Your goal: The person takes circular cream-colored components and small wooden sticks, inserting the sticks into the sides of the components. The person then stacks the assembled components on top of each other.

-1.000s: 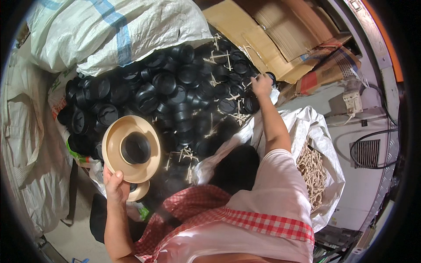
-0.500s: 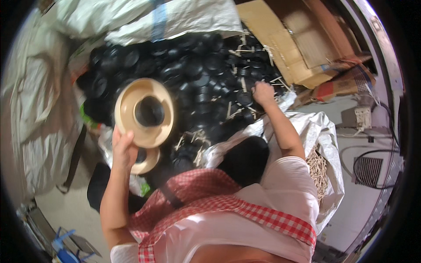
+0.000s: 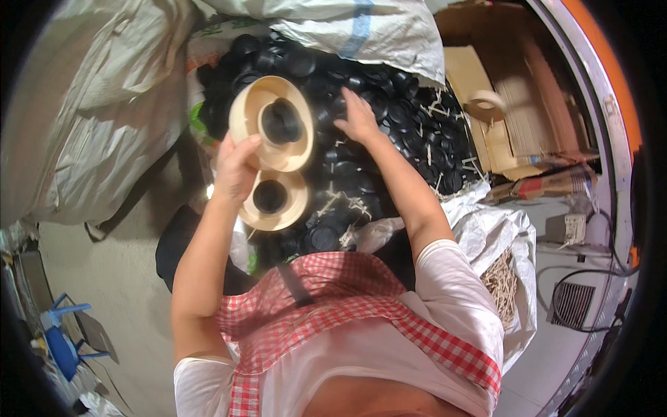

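My left hand grips the rim of a round cream plastic ring with a wide central hole, tilted above the pile. Black shows through that hole. Just below it, a second cream ring-shaped part is partly covered by the first. My right hand reaches over the heap of round black plastic caps, fingers apart and nothing held. Over the cardboard box at the far right is a smaller cream ring; whether it touches the box I cannot tell.
The open cardboard box stands at the far right. A white woven sack borders the heap's far side. Thin beige sticks fill a white bag near my right elbow. Large pale sacks stand at left, a blue stool lower left.
The view has shifted. My right hand has moved left across the heap toward the held ring and opened its fingers. A smaller cream ring now shows over the cardboard box.
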`<action>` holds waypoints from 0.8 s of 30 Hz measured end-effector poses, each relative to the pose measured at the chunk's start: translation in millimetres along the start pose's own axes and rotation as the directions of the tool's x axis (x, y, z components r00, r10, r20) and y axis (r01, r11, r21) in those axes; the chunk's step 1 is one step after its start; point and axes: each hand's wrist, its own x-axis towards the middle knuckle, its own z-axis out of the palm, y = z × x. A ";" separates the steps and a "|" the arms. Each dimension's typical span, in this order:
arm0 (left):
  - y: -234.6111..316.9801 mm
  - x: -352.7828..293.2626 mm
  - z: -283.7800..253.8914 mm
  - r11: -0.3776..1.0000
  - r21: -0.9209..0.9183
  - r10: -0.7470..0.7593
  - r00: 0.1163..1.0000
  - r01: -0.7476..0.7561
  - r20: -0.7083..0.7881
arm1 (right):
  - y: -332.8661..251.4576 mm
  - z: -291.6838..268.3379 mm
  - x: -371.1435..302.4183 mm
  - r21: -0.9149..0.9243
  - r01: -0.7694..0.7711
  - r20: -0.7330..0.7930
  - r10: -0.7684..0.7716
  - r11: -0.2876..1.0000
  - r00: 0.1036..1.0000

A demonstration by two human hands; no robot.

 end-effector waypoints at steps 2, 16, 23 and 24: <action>6.5 -3.9 0.4 1.000 0.007 0.018 1.000 -0.018 0.016 | -18.1 -3.2 -7.5 -0.245 -0.167 0.019 0.177 0.955 0.984; -11.6 -24.8 -1.1 0.925 0.373 -0.122 0.985 0.068 0.122 | -128.8 -49.9 -82.9 0.641 0.029 0.170 -0.178 0.767 0.969; -19.4 -32.7 2.8 0.809 0.583 -0.014 0.988 -0.080 0.154 | -128.7 -45.2 -99.1 0.761 -0.590 0.577 0.134 0.269 0.805; -20.0 -34.1 4.4 0.799 0.593 -0.009 0.985 -0.097 0.174 | -130.4 -40.7 -100.3 0.818 -0.466 0.461 0.101 0.336 0.882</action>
